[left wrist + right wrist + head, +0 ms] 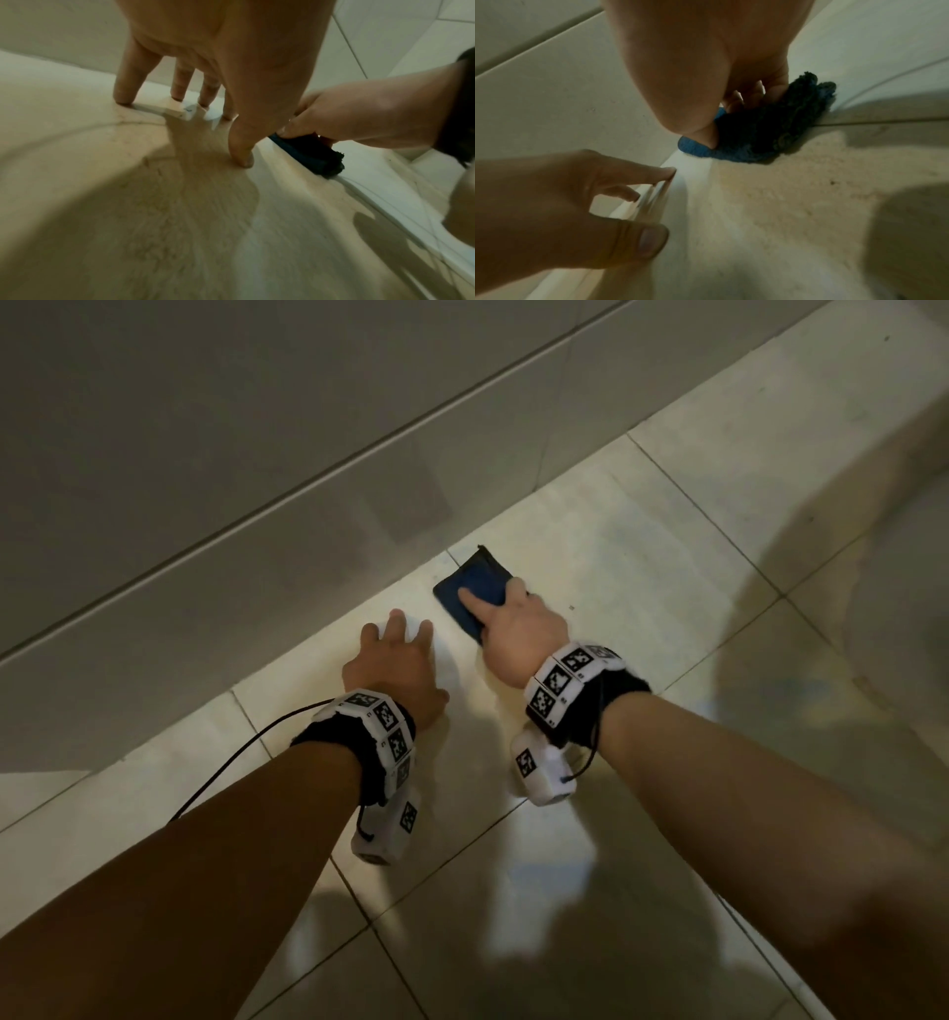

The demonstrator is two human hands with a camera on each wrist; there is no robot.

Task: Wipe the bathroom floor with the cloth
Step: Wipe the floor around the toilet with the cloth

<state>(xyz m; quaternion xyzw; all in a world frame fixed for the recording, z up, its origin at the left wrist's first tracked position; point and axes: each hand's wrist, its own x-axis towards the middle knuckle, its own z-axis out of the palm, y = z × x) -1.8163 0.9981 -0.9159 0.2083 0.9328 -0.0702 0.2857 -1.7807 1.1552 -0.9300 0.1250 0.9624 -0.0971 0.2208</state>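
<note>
Cloth (475,594), folded into a pad, lies on the floor (642,567) near the wall; our right hand (518,629) clamps it for wiping, while our left hand (398,665), fingers spread, braces beside.

Head view looks steeply down on floor (642,588) beside the wall (205,454). Wrist views sit low, close. All share the cloth (475,588).
</note>
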